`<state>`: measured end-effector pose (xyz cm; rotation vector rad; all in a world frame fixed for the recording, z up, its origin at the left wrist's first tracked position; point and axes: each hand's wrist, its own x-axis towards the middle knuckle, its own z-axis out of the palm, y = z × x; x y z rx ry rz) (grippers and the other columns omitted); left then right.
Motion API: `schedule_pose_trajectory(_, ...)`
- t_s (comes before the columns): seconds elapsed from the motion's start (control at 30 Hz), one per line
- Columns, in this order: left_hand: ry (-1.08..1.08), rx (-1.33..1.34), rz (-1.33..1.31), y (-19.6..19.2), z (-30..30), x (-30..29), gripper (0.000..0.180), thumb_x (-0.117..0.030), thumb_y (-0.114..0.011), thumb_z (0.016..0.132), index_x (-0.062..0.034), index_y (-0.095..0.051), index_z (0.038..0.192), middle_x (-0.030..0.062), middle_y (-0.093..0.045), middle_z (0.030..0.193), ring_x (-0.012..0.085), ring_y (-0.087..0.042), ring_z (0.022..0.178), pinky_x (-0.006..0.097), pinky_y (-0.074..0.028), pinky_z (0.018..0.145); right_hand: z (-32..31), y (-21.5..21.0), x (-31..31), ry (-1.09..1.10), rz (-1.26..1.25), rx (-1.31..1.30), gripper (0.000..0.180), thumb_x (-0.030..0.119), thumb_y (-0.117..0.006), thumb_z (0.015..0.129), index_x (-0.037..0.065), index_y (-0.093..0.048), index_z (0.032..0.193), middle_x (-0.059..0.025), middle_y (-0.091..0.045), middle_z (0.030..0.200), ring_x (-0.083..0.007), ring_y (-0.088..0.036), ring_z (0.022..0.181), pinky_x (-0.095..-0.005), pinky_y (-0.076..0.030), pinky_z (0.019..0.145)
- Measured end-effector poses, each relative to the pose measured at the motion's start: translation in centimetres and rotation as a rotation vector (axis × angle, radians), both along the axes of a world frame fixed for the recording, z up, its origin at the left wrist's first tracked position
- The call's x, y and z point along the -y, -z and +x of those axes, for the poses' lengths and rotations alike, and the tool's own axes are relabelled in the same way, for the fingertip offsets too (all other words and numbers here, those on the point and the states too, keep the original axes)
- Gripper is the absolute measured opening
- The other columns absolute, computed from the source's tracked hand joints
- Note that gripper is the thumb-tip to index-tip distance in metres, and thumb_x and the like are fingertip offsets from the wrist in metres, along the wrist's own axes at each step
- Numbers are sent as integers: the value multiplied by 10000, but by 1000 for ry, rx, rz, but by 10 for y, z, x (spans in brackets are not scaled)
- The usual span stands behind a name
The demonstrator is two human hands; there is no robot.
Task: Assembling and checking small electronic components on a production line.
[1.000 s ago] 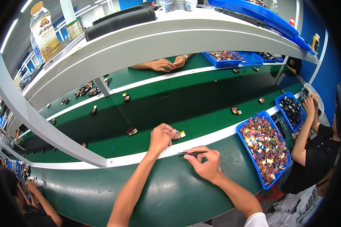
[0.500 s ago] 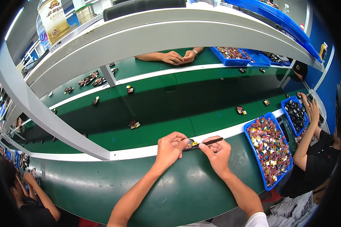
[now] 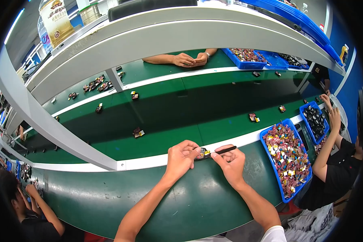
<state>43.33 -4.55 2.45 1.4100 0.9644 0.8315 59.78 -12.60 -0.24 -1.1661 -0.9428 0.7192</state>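
Note:
My left hand (image 3: 181,158) pinches a small black casing (image 3: 203,153) with a yellow and light-coloured part showing inside it. The casing is held just above the near edge of the green table (image 3: 205,197), by the white rail. In my right hand (image 3: 232,162) is a slim black stick-like tool (image 3: 226,150), gripped between thumb and fingers. Its left end points at the casing's right side; I cannot tell whether they touch. My fingers hide part of the casing.
A blue tray (image 3: 273,171) of small reddish, white and yellow parts stands at my right. Beyond it is a smaller blue tray of black pieces, beside a co-worker's hands (image 3: 333,117). Assemblies lie on the green conveyor belt (image 3: 189,125). A grey post (image 3: 80,141) rises at left.
The assemblies on the conveyor belt have shifted slightly left. Both my hands keep nearly the same place and hold. The co-worker's hands at right have moved a little.

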Motion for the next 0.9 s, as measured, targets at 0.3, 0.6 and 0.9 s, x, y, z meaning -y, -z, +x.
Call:
schedule_pose_trajectory(0.3,55,28,21,3,-1,-1,144,-51,-674,938,63,-680,1026,63,-688,738,62,-543,484,225,-398,446,3,0,0,-68,-29,-142,119,-70,-725,868,-50,-639,947,-79,-694,818,-45,-620,675,-177,-421,531)
schedule_pose_trajectory(0.6,168,154,-98,9,-6,-7,235,-106,-650,977,61,-688,1137,87,-692,795,99,-633,540,211,-431,396,8,-17,5,-133,-192,-254,139,-57,-729,867,-43,-639,971,-115,-716,877,-121,-704,804,-201,-509,625)
schedule_pose_trajectory(0.9,319,351,-254,11,-11,-11,314,-84,-638,974,50,-625,1257,131,-708,976,181,-717,707,232,-540,478,3,-17,8,-66,-19,-209,142,-80,-714,875,-44,-634,985,-89,-702,885,-99,-686,792,-193,-489,610)
